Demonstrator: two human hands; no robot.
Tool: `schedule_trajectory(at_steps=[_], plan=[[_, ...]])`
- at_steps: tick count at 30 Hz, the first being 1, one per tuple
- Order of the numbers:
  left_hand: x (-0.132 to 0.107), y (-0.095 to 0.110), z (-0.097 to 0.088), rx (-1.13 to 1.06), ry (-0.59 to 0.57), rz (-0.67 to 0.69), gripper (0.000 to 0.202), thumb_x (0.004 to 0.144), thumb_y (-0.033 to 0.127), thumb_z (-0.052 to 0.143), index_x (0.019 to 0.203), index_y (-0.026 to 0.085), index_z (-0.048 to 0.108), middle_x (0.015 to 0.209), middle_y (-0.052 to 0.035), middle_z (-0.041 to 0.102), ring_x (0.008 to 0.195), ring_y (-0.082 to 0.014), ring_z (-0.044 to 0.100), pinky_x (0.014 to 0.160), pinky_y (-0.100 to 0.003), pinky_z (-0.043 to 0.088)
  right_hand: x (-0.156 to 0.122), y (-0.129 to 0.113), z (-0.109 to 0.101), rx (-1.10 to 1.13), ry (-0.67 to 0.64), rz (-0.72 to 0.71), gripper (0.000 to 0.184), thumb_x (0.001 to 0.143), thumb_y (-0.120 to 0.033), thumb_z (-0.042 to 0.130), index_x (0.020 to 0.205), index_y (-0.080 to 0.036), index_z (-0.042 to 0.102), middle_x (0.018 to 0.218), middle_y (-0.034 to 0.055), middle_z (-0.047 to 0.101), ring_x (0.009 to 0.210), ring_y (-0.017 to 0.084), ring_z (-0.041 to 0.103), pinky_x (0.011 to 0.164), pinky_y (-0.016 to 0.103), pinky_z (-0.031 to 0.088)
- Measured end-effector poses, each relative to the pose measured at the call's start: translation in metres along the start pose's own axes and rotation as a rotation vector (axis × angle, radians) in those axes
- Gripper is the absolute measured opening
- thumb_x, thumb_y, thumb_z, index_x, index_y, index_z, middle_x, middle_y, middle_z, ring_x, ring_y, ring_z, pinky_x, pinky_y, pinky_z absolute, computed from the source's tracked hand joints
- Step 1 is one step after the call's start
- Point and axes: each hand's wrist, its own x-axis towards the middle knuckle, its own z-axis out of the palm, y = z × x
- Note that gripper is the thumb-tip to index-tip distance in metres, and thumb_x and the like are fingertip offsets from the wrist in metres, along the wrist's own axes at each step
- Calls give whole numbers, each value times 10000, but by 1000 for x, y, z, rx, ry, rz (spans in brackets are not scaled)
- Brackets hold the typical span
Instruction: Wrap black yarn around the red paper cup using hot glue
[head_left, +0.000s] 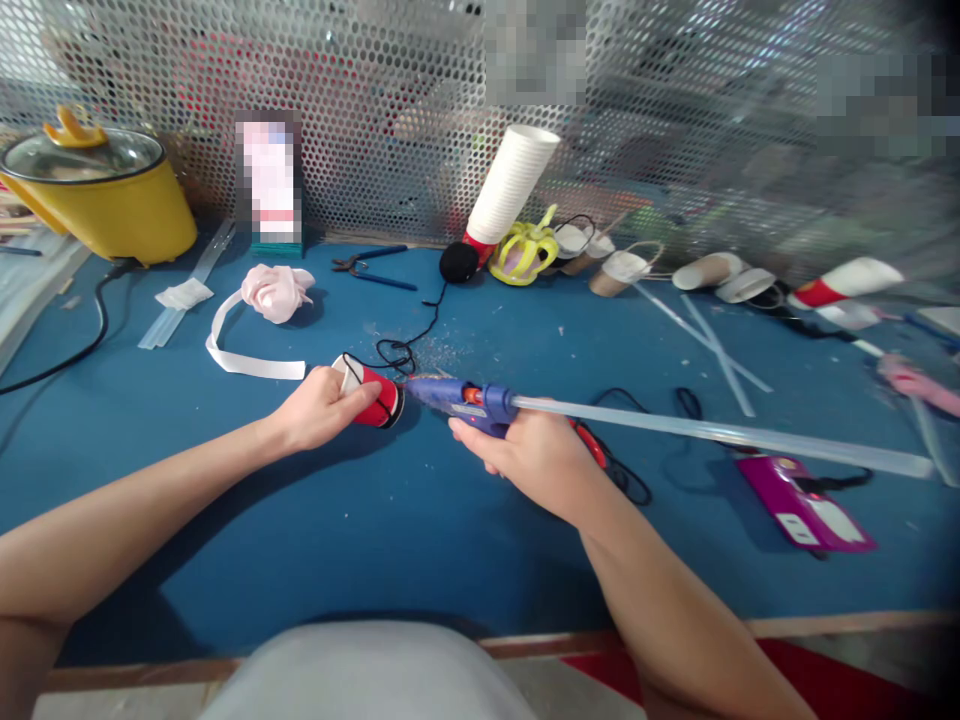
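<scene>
My left hand [319, 408] is closed round a small red and white paper cup [375, 398] lying on its side on the blue table [420, 520]. A thin black string [397, 352] runs from the cup. My right hand [536, 455] grips a blue glue gun [469, 400], its nozzle pointing left and touching or nearly touching the cup's base. A long clear glue stick [712, 435] sticks out of the gun's back to the right.
A yellow pot [101, 205] stands at the back left. Pink fabric with a white ribbon [274, 292], pliers [367, 265], a stack of white cups [510, 185], a yellow crown shape [525, 255], several brown cups [622, 270], loose glue sticks [709, 345] and a magenta box [806, 505] lie around. Perforated metal screen behind.
</scene>
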Motion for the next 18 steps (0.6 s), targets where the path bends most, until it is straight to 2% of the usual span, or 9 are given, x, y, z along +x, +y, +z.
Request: schedule_trajectory(at_steps=[4, 14, 18], plan=[[1, -2, -1, -11, -6, -9, 391, 792, 428, 384, 522, 152, 450, 507, 43, 333, 484, -78, 278, 446, -216, 249, -3, 4, 0, -123, -17, -119, 221, 786, -307, 495, 702, -183, 657, 455, -1, 571, 416, 131, 526, 463, 235, 386], [2, 1, -2, -88, 40, -95, 391, 751, 431, 427, 476, 187, 295, 482, 57, 255, 460, -67, 214, 417, -219, 185, -9, 4, -5, -143, -82, -201, 245, 807, -285, 462, 721, -197, 674, 471, -7, 559, 414, 118, 488, 484, 230, 370], [2, 3, -2, -102, 40, -123, 386, 734, 437, 430, 469, 190, 297, 472, 59, 257, 450, -67, 211, 412, -222, 179, -9, 3, -6, -189, -122, -278, 261, 814, -248, 435, 751, -196, 682, 451, -8, 541, 431, 122, 484, 497, 233, 365]])
